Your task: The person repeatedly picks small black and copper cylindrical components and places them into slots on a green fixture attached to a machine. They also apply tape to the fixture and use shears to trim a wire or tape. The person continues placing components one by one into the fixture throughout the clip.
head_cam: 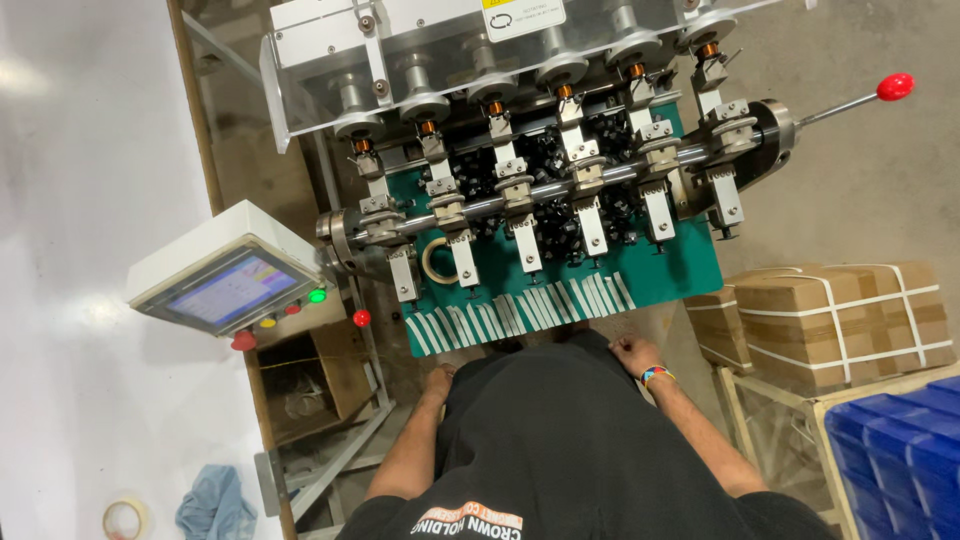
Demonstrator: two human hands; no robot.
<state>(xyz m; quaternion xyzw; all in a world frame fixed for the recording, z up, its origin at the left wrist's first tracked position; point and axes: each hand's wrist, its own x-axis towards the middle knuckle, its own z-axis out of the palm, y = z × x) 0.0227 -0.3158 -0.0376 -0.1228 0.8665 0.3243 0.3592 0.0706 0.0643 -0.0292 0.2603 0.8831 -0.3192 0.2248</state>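
Both hands hold nothing: left hand (438, 380) and right hand (632, 352) rest loosely curled at the green work mat (690, 270), beside its white strips (520, 315)

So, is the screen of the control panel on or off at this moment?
On. The screen of the control panel glows with coloured graphics, and a green lamp beside it is lit.
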